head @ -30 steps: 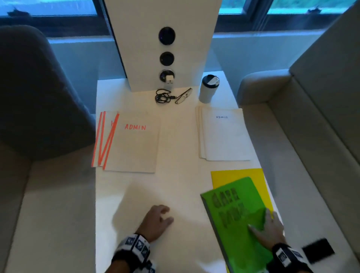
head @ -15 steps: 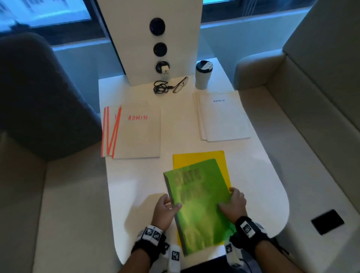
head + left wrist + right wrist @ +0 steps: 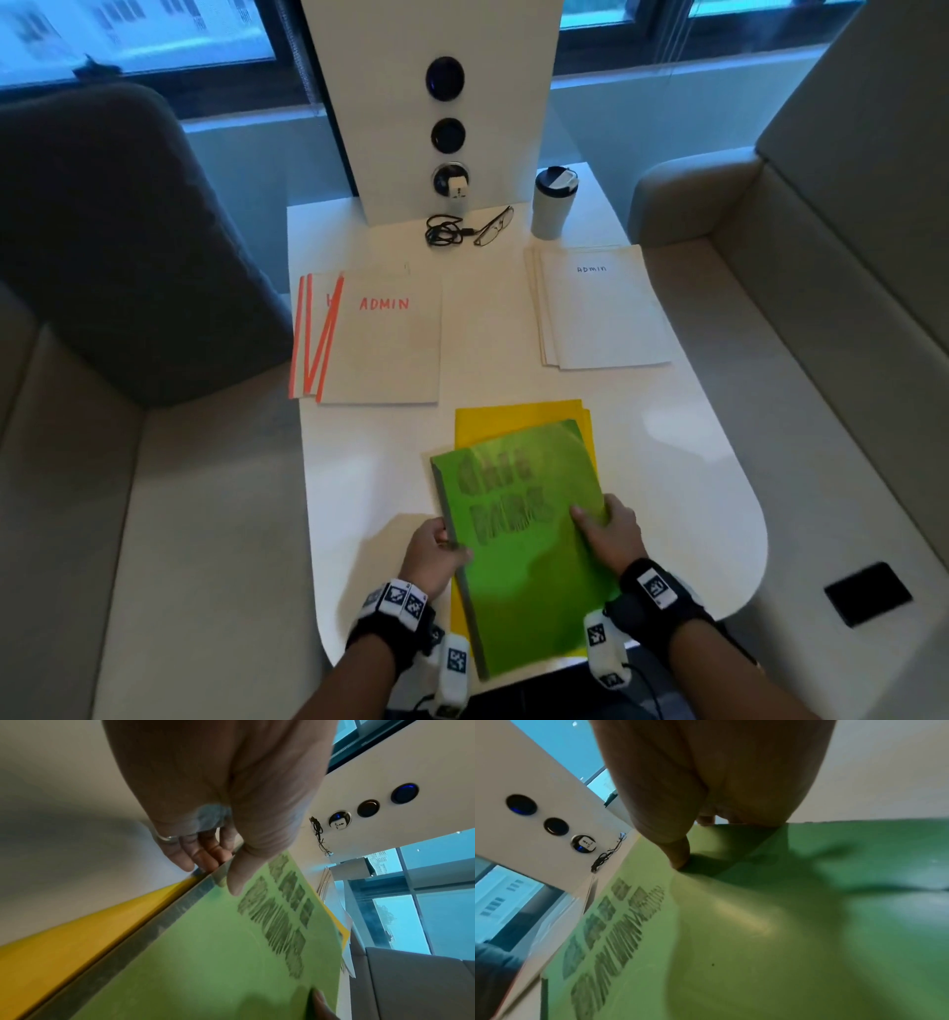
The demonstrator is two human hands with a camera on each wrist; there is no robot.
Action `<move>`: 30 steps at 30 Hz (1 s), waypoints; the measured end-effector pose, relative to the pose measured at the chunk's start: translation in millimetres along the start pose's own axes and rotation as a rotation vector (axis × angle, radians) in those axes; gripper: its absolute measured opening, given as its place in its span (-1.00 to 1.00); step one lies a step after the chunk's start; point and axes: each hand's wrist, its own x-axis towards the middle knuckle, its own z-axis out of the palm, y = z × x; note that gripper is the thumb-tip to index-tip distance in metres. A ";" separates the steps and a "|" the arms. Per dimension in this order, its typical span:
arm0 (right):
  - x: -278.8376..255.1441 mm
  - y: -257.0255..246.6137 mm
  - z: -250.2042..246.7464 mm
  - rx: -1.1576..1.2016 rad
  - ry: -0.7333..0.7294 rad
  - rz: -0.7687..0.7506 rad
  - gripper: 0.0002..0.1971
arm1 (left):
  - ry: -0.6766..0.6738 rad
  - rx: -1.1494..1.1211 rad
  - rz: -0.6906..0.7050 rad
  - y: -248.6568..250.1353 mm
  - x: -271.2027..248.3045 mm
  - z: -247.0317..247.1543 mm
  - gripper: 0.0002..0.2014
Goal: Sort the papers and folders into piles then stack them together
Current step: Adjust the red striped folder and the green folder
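Flanking the white table [image 3: 369,462] stand sofas [image 3: 801,401]; left hand [image 3: 434,555] and right hand [image 3: 613,537] fingers [image 3: 203,856] grip green folder [image 3: 524,555].

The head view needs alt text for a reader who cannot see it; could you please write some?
A left hand and a right hand grip a green folder by its side edges over a yellow folder at the near end of a white table. Behind lie orange-edged ADMIN folders on the left and white ADMIN papers on the right.

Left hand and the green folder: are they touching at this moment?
Touching. The left wrist view shows the left hand pinching the green folder at its grey spine edge, thumb on the cover, fingers beneath.
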 end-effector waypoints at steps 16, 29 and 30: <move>24.2 -19.9 -19.2 -0.120 -0.008 -0.032 -0.38 | 0.095 -0.308 -0.078 -4.7 46.9 14.4 -0.68; 85.2 -31.2 -88.7 -0.291 -0.048 -0.120 -0.50 | 0.166 -0.296 -0.244 41.5 59.4 11.7 -0.70; 98.5 -39.7 -101.4 -0.295 -0.010 -0.137 -0.52 | 0.196 -0.261 -0.236 42.3 59.8 12.1 -0.69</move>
